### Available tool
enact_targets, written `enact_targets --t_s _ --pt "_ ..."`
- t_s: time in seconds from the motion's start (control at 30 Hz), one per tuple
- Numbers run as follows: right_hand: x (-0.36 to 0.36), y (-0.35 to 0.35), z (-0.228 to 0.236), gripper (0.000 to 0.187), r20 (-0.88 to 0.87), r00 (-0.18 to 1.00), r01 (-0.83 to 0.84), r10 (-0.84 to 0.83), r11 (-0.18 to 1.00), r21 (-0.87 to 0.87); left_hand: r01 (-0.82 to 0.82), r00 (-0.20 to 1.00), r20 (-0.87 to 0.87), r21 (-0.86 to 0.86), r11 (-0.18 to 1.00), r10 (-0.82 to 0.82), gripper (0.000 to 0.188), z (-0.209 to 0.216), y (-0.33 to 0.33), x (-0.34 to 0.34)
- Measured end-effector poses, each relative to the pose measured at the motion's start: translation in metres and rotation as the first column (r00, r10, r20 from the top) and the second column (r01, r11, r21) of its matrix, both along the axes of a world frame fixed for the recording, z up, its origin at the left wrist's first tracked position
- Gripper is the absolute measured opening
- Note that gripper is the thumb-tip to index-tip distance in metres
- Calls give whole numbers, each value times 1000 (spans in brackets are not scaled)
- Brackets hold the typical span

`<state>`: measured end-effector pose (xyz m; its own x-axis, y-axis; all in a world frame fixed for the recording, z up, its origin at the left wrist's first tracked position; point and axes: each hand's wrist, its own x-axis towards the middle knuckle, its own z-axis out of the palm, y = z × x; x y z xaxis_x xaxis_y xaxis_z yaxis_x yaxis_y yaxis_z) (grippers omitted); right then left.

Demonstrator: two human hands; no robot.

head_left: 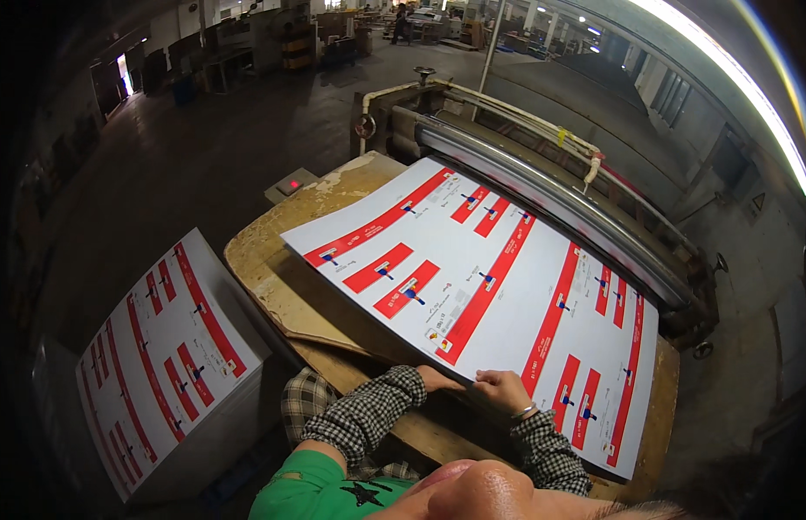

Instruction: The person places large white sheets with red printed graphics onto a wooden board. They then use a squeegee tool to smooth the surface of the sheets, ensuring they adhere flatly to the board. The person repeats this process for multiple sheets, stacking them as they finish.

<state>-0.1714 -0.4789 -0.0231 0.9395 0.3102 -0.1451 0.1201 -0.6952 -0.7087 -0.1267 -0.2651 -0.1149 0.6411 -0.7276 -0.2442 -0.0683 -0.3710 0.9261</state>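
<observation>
Checked sleeves lead from the lower edge up to both hands at the near edge of a large printed sheet [489,286]. That sheet, white with red bars, lies on a worn board [281,260] in front of a metal roller [550,204]. My right hand [504,390] rests on top, fingers curled over the edge, while my left hand [436,378] is tucked under it, grip hidden; a stack [160,355] of the same sheets stands well apart at left.
</observation>
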Motion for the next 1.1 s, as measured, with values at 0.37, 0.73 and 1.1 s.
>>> enact_targets --t_s 0.37,0.73,1.1 --pt "51 -17 -41 80 -35 994 -104 100 984 -145 -157 987 -16 -211 965 157 63 -22 -2 1" --pt "11 -28 8 37 -137 990 -33 36 999 24 -23 999 -27 349 937 35 68 29 -1 -4" --pt "-6 -17 1 31 -5 1000 -19 18 999 -34 -64 961 -237 321 945 146 72 43 -1 -4"
